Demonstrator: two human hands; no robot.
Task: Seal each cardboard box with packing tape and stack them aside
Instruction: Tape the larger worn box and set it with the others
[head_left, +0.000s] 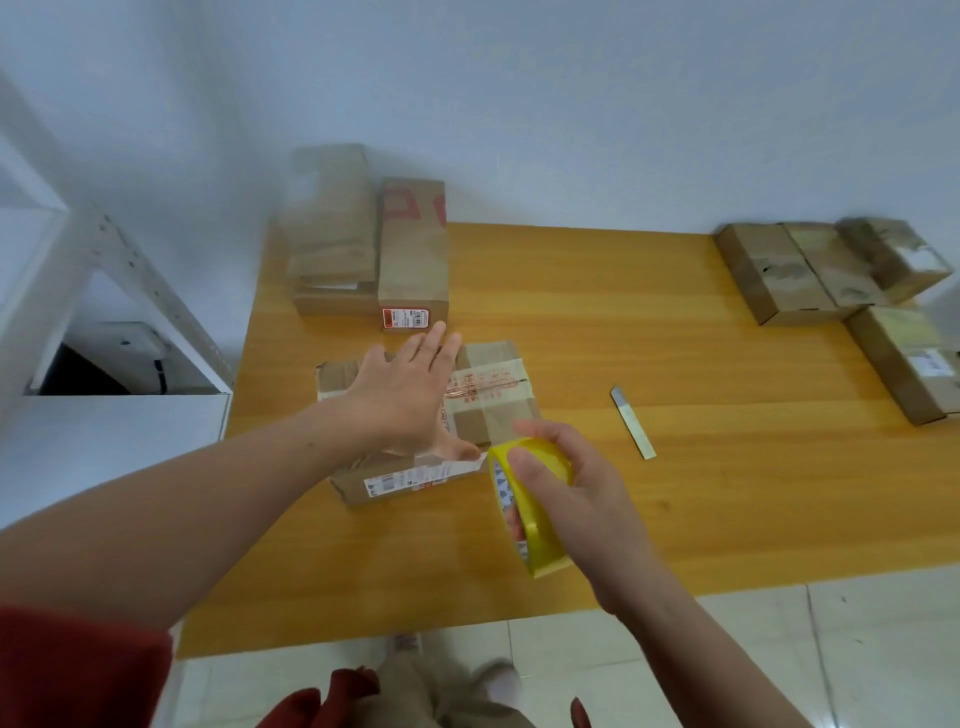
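Left hand (402, 389) flat, fingers straight, pressing cardboard box (488, 410); right hand (576, 499) grips tape roll (530, 506).

Red top: sleeve (78, 670) covers the left upper arm, edge loose. More red fabric (332, 699) at bottom centre, hem in folds. Forearms bare on both sides; left hand (400, 395) and right hand (576, 499) bare too. Khaki-beige trousers (441, 691) below, blurred. Pale footwear (501, 678) beside them, too blurred to tell the type.
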